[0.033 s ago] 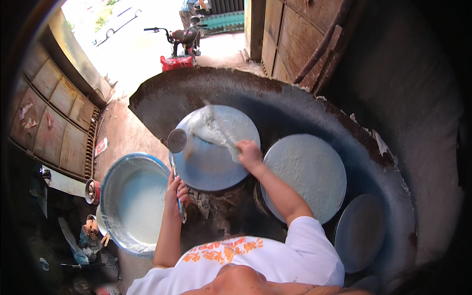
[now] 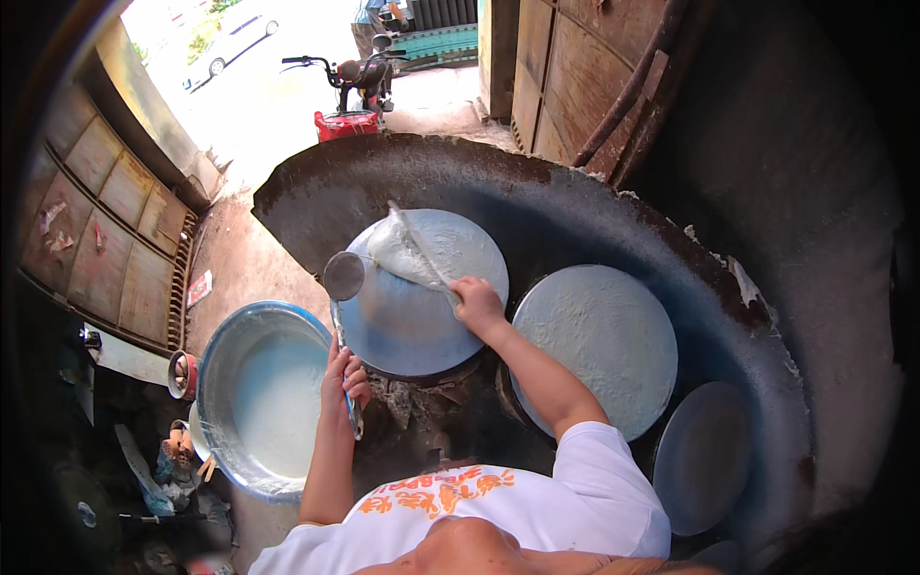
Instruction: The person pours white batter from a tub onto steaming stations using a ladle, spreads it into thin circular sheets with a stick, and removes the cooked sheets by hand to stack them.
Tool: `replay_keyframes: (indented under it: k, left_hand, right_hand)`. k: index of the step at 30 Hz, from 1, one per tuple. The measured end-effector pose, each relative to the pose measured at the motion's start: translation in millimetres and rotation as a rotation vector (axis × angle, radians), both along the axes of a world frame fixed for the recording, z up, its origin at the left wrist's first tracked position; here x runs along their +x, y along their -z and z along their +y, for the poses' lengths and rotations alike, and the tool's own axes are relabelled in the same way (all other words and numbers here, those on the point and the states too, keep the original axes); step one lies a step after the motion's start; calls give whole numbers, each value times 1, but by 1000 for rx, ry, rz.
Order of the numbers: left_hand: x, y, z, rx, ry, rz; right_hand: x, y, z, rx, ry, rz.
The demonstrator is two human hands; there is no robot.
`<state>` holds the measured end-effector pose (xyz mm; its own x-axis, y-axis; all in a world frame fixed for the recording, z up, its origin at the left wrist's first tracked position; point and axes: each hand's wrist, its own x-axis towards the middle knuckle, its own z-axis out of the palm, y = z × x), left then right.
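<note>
My right hand (image 2: 477, 305) is closed round one end of a long, thin batter spreader (image 2: 418, 241). Its blade slants across white batter (image 2: 398, 251) on the far side of a round griddle (image 2: 407, 335); the near side of that plate shows bare and bluish. In my left hand (image 2: 343, 376) is the handle of a ladle, fingers wrapped about it. The ladle's round bowl (image 2: 344, 276) is over the griddle's left edge. Beside that hand stands a wide blue-rimmed basin (image 2: 216, 383) of pale liquid batter. A second round griddle (image 2: 596, 345), right of my right forearm, is coated in white batter.
A third, dark griddle (image 2: 701, 458) sits at the lower right. A curved, rusty metal wall (image 2: 671, 218) rises behind the griddles. Past it stands a parked two-wheeler (image 2: 353, 81) with a red front part. A small red can (image 2: 182, 374) is left of the basin.
The spreader has swung slightly leftward and up over the batter, and my right hand has shifted a little left. My left hand and the ladle look almost the same.
</note>
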<state>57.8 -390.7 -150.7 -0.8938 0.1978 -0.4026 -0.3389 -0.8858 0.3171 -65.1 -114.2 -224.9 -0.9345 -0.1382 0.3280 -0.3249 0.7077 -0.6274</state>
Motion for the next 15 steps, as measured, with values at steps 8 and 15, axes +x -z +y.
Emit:
replay_keyframes:
  k: [8,15]
  left_hand:
    - [24,-43,-9,416,37,316]
    - [-12,-2,-15,559,15,286]
  right_hand:
    - [43,-41,45,-88,-296,-26]
    - [-47,-4,17,-37,-287,39]
